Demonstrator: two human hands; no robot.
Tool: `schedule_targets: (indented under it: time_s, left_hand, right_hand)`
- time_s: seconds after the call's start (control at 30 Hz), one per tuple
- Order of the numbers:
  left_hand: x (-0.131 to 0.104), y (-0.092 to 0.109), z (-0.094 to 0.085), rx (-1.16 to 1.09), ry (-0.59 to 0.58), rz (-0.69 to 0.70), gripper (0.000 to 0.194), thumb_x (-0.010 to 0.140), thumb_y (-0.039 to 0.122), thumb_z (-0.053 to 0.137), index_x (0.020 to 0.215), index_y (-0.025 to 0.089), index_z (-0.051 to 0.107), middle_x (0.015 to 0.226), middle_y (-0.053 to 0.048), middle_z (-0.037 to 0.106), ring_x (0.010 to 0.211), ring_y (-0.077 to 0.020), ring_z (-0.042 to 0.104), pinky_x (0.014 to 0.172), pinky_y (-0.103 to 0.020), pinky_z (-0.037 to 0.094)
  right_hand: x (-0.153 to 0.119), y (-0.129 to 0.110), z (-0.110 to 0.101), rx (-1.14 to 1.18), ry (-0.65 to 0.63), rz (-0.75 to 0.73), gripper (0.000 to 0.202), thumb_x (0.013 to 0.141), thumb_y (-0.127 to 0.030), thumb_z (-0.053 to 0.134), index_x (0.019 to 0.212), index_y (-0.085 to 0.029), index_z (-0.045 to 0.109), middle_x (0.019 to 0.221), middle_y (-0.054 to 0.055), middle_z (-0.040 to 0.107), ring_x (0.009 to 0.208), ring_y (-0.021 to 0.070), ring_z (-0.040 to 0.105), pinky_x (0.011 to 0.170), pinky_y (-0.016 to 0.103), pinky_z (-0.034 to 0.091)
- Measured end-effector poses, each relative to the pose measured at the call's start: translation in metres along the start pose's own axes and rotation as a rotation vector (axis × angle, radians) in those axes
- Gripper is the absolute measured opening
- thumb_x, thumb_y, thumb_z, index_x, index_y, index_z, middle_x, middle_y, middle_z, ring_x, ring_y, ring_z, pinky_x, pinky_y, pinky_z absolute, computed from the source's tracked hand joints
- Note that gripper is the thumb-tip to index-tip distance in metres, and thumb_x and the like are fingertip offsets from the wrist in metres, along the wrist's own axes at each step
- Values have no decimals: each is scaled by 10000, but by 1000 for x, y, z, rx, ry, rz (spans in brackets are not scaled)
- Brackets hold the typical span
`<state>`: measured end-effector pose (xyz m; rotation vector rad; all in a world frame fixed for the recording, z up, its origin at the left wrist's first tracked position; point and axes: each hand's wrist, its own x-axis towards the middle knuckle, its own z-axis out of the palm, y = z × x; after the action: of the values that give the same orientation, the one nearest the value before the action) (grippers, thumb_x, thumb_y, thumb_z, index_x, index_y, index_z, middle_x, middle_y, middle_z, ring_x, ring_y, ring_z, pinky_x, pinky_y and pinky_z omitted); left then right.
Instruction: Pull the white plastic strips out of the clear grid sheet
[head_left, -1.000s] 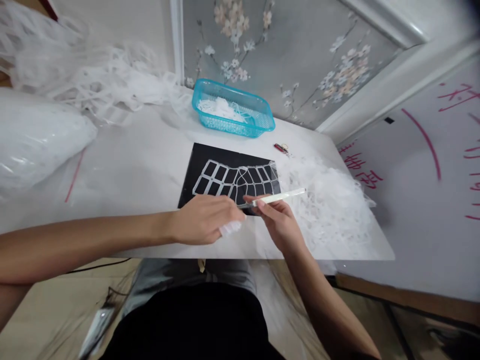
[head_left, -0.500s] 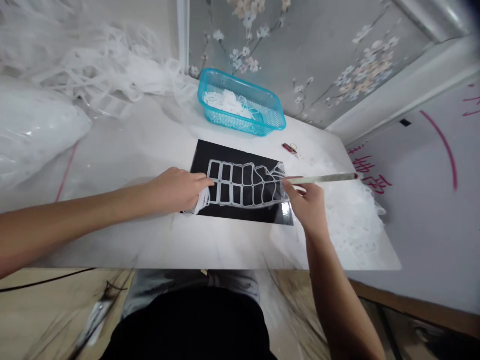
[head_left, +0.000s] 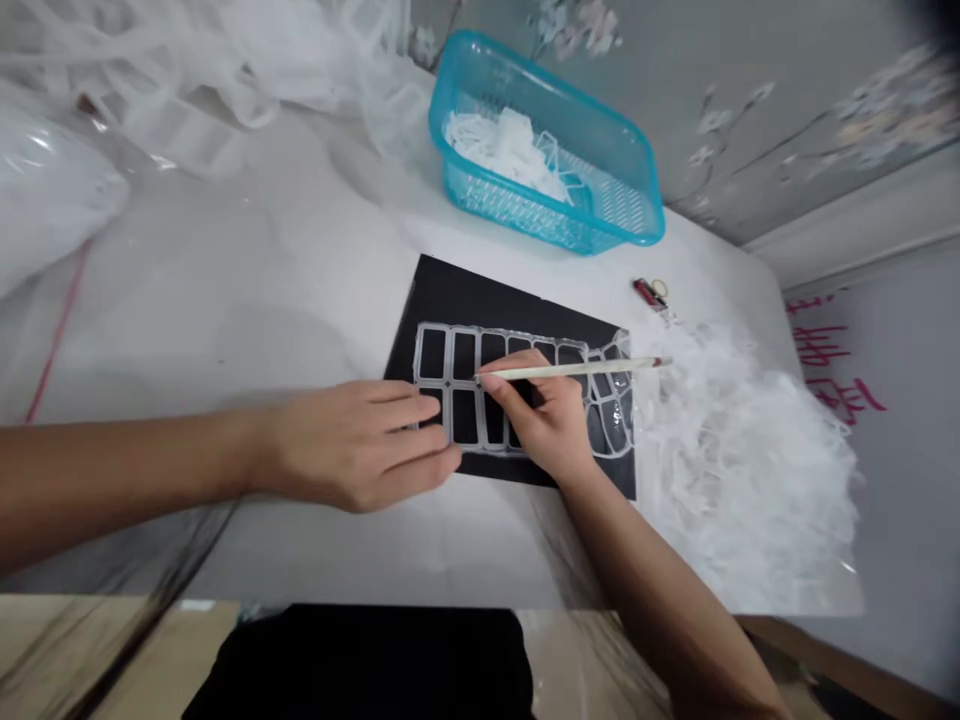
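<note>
Your left hand (head_left: 352,445) lies flat, fingers extended, on the mat's (head_left: 465,290) lower-left edge. Your right hand (head_left: 544,420) pinches a stick (head_left: 577,369), hiding part of the mesh (head_left: 461,345).

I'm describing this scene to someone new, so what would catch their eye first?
First, the black mat at the table's centre, with a white grid-shaped lattice lying on it. The left hand presses flat on the lattice's near-left corner, while the right hand holds a thin white stick over it. Behind, a turquoise basket holds white scraps.
</note>
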<state>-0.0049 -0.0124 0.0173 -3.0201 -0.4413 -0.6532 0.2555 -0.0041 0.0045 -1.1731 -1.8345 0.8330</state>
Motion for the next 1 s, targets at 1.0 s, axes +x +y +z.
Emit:
schedule_targets:
  time_s: [1.0]
  left_hand:
    - [4,-4,8,161,-16,-61,168,1082,61,511,1047,151,648,1242,-64,784,1213,-175,736,1077,-283,571]
  right_hand:
    - [2,0,-12,-200,-107,-185,187,987,-116,712,1019,-296,747,959,-14,831,818,224,724,884,502,558]
